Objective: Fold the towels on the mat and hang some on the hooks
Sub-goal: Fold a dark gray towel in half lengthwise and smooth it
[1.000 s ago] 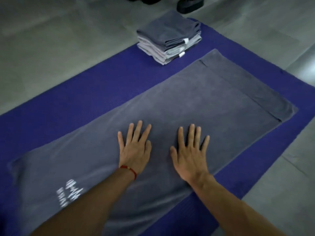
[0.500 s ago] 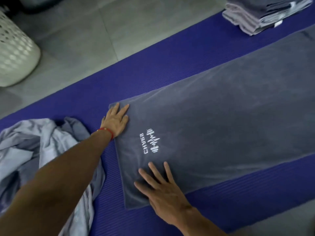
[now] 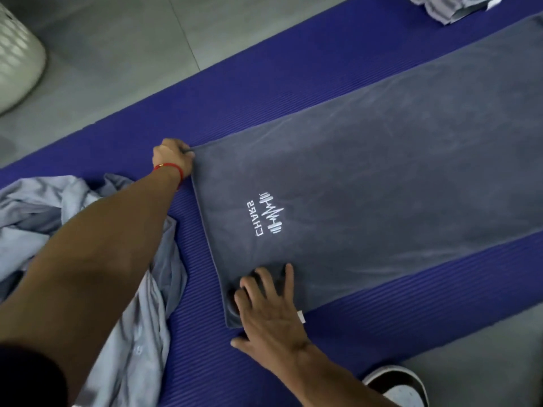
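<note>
A long dark grey towel [image 3: 382, 177] with a white logo lies flat on the blue mat [image 3: 264, 71]. My left hand [image 3: 172, 155] grips its far left corner, fingers curled round the edge. My right hand [image 3: 269, 306] is on the near left corner, fingers bent and bunching the cloth, thumb on the mat. A stack of folded towels [image 3: 452, 7] shows at the top right edge.
A crumpled pile of light grey cloth [image 3: 58, 218] lies on the mat to the left, under my left forearm. A white perforated basket [image 3: 14, 54] stands on the grey floor at the upper left. A shoe [image 3: 399, 386] shows at the bottom right.
Both hands went from lying flat on the towel's left end to its two corners. The left hand has closed on the far corner; the right fingers have curled into the near corner.
</note>
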